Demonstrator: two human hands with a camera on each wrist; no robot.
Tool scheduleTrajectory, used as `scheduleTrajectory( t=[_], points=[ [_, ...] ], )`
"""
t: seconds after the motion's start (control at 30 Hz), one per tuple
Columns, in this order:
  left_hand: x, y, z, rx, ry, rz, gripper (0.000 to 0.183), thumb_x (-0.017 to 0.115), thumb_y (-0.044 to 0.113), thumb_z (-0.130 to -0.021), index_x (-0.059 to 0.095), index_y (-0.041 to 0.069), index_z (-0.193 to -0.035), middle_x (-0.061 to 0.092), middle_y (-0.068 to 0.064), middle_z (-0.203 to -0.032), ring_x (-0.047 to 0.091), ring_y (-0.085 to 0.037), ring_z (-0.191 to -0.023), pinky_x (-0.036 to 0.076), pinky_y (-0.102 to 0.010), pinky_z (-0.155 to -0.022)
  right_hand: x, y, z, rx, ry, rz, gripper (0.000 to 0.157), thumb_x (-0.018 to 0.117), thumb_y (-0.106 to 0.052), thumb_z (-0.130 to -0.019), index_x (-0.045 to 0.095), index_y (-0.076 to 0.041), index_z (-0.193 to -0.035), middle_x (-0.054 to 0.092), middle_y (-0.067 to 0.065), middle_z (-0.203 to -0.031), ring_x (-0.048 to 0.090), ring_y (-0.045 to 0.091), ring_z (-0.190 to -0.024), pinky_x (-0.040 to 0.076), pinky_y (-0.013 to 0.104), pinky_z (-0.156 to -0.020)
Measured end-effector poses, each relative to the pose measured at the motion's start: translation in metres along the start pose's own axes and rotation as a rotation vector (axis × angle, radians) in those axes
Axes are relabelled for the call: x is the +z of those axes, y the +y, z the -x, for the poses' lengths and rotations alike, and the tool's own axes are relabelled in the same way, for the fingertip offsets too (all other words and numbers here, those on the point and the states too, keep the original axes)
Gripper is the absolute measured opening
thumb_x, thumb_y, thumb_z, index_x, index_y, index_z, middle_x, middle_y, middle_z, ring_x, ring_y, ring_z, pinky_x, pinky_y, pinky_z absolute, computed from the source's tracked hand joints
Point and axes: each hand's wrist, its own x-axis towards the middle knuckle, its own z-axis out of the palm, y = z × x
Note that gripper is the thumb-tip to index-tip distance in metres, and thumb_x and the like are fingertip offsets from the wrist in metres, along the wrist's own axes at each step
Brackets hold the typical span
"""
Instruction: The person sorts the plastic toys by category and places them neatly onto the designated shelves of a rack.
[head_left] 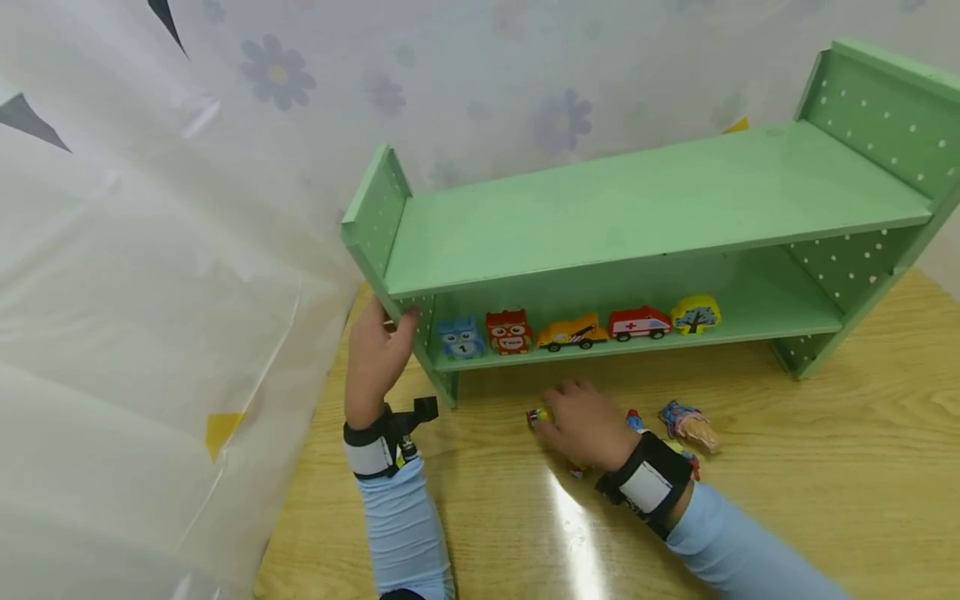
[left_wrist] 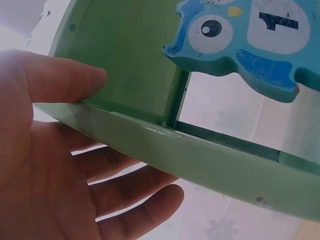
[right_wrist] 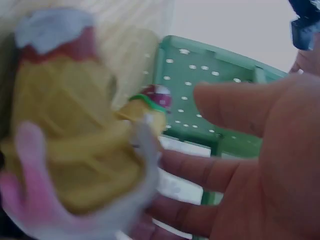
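Note:
My left hand [head_left: 377, 357] grips the left side panel of a green shelf [head_left: 637, 208]. In the left wrist view its thumb lies on the inner face and its fingers [left_wrist: 132, 192] lie on the outer face. My right hand [head_left: 588, 423] is low over the table, its thumb and fingers apart around a gap. Close to its fingertips is a small yellow figure [head_left: 534, 417] with a purple top, also seen in the right wrist view [right_wrist: 150, 102]. An ice cream cone toy [head_left: 690, 425] lies right of that wrist, blurred and large in the right wrist view.
On the lower board stand a blue owl [head_left: 461, 338], a red owl [head_left: 509, 332], an orange tow truck [head_left: 573, 332], a red ambulance [head_left: 639, 322] and a yellow tree [head_left: 696, 315]. More small toys, one blue and red [head_left: 634, 419], lie partly hidden by the right wrist.

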Motion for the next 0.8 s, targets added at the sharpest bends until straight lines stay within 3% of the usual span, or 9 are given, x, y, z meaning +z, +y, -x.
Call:
scheduleTrajectory(
  t=[0.17,0.3,0.43,0.63,0.8],
  points=[
    [0.0,-0.001,0.0,-0.004,-0.003,0.008,0.032,0.052,0.03,-0.095,0.056,0.011,-0.121,0.064,-0.013,-0.117,0.061,-0.027,-0.1,0.055,-0.048,-0.082,0.007,-0.005,-0.005,0.112,-0.024,0.063,0.037,0.057,-0.043,-0.092,0.068,-0.011,-0.109,0.067,0.016,-0.103,0.059,0.038,-0.094,0.051,0.056,-0.074],
    [0.0,-0.001,0.001,0.0,-0.004,0.01,0.032,0.052,0.03,-0.096,0.056,0.011,-0.121,0.064,-0.013,-0.117,0.061,-0.026,-0.1,0.055,-0.048,-0.082,0.011,-0.005,-0.009,0.123,-0.031,0.116,0.029,0.056,-0.045,-0.092,0.07,-0.02,-0.087,0.065,0.006,-0.08,0.059,0.03,-0.077,0.048,0.053,-0.067],
    [0.001,0.001,0.0,0.009,-0.002,0.007,0.031,0.052,0.028,-0.095,0.056,0.01,-0.12,0.064,-0.013,-0.116,0.062,-0.026,-0.099,0.055,-0.048,-0.081,0.016,-0.004,-0.009,0.06,0.017,0.148,0.025,0.06,-0.044,-0.089,0.066,-0.025,-0.074,0.059,-0.001,-0.066,0.054,0.022,-0.064,0.043,0.047,-0.059],
    [0.002,0.001,-0.001,0.005,0.001,-0.009,0.032,0.052,0.029,-0.095,0.055,0.009,-0.12,0.064,-0.014,-0.114,0.062,-0.026,-0.097,0.055,-0.047,-0.079,0.024,0.0,-0.007,-0.067,0.066,0.107,0.012,0.068,-0.038,-0.083,0.069,-0.025,-0.083,0.059,0.002,-0.073,0.052,0.02,-0.066,0.039,0.038,-0.048],
    [0.001,0.0,0.001,-0.004,0.004,-0.009,0.032,0.052,0.029,-0.095,0.055,0.009,-0.12,0.064,-0.014,-0.113,0.061,-0.027,-0.097,0.054,-0.048,-0.079,0.025,0.002,-0.008,-0.143,0.067,0.057,0.032,0.077,-0.038,-0.076,0.069,-0.017,-0.1,0.063,0.006,-0.093,0.058,0.024,-0.084,0.051,0.039,-0.061]
  ],
)
